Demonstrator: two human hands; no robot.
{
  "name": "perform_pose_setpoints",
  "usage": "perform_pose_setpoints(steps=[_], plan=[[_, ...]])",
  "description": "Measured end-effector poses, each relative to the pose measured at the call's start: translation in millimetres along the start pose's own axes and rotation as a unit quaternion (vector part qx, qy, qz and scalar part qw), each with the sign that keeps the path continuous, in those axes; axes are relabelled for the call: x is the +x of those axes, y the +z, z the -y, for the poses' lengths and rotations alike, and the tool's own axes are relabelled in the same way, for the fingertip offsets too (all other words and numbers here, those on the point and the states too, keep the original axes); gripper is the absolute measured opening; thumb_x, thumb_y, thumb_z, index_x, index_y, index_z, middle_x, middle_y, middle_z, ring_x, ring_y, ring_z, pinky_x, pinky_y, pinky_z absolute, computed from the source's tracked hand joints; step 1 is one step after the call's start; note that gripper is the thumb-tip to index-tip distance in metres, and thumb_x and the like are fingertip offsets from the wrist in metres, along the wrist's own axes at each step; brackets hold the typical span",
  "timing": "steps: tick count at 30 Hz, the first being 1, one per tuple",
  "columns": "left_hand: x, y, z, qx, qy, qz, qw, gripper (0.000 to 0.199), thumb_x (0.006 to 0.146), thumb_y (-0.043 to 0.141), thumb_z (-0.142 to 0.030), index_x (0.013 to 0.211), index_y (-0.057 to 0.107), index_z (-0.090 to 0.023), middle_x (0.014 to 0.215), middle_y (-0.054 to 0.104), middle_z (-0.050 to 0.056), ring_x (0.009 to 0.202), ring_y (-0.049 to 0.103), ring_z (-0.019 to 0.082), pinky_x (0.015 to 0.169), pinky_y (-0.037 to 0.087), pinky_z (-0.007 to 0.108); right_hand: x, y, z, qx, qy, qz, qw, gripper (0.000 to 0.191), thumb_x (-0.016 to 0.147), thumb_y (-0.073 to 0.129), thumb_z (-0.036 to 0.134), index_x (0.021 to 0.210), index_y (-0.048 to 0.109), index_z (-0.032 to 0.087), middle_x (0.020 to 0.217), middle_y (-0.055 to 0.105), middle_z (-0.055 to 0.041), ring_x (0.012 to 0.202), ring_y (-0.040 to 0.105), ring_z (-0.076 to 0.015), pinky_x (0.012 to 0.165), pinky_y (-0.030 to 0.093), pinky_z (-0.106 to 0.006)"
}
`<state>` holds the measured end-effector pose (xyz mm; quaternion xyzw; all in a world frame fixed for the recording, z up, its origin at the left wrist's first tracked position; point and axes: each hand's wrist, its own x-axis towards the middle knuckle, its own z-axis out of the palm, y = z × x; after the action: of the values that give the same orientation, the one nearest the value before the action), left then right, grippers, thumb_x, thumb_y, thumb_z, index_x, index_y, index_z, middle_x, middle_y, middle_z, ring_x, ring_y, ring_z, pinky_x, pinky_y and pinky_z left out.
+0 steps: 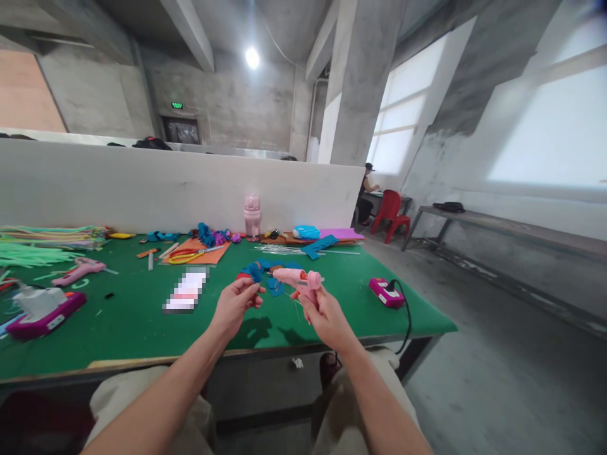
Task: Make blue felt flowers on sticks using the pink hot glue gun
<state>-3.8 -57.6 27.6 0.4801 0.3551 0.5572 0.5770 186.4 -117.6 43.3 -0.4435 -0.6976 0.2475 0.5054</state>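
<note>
My right hand (320, 308) is wrapped round the grip of a pink glue gun (293, 277), its nozzle pointing left. Facing it, my left hand (236, 304) pinches a small blue and red craft piece (255, 272) that looks like felt. The nozzle is close to this piece; I cannot tell if they touch. Both hands are above the front part of the green tabletop (142, 335). Blue felt scraps (275, 287) lie on the table just behind the hands, partly covered by the glue gun.
Yellow-handled scissors (184, 256) rest on an orange sheet (215, 254). A second pink glue gun (79, 271) lies left, near a purple power strip (47, 316). Another power strip (386, 292) sits right. A pink bottle (253, 218) stands by the white partition (190, 186).
</note>
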Motion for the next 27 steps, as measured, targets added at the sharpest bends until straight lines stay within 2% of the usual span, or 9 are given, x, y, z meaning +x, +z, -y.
perform_pose_setpoints(steps=[5, 12, 22, 27], plan=[[0.4, -2.2, 3.4, 0.006, 0.01, 0.014, 1.0, 0.023, 0.066, 0.065, -0.031, 0.077, 0.055, -0.014, 0.071, 0.064, 0.003, 0.051, 0.053, 0.008, 0.049, 0.04, 0.02, -1.9, 4.0, 2.3, -0.058, -0.023, 0.002, 0.998, 0.027, 0.084, 0.041, 0.035, 0.101, 0.054, 0.018, 0.072, 0.061, -0.0046, 0.063, 0.057, -0.0157, 0.058, 0.043, -0.025], [-0.4, -1.9, 2.1, 0.01, 0.011, 0.017, 1.0, 0.024, 0.066, 0.065, -0.031, 0.077, 0.055, -0.013, 0.071, 0.063, 0.004, 0.051, 0.053, 0.008, 0.048, 0.04, 0.02, -1.9, 5.1, 3.5, -0.113, -0.047, 0.001, 0.993, 0.024, 0.085, 0.04, 0.031, 0.101, 0.051, 0.017, 0.08, 0.061, -0.0064, 0.078, 0.057, -0.0185, 0.071, 0.043, -0.028], [-0.8, -1.1, 2.9, 0.009, 0.007, 0.02, 1.0, 0.023, 0.066, 0.065, -0.031, 0.078, 0.055, -0.014, 0.071, 0.064, 0.003, 0.051, 0.054, 0.008, 0.048, 0.04, 0.021, -0.6, 6.4, 3.8, -0.121, -0.047, 0.003, 0.991, 0.024, 0.086, 0.039, 0.03, 0.103, 0.05, 0.017, 0.087, 0.06, -0.0074, 0.083, 0.057, -0.0192, 0.073, 0.043, -0.028], [-1.1, -0.5, 1.6, 0.01, 0.006, 0.019, 1.0, 0.024, 0.065, 0.066, -0.032, 0.077, 0.055, -0.014, 0.071, 0.064, 0.003, 0.051, 0.053, 0.008, 0.048, 0.04, 0.021, -1.1, 6.7, 4.4, -0.114, -0.052, -0.002, 0.992, 0.031, 0.086, 0.04, 0.028, 0.114, 0.045, 0.017, 0.098, 0.06, -0.0091, 0.089, 0.057, -0.0202, 0.077, 0.043, -0.03]])
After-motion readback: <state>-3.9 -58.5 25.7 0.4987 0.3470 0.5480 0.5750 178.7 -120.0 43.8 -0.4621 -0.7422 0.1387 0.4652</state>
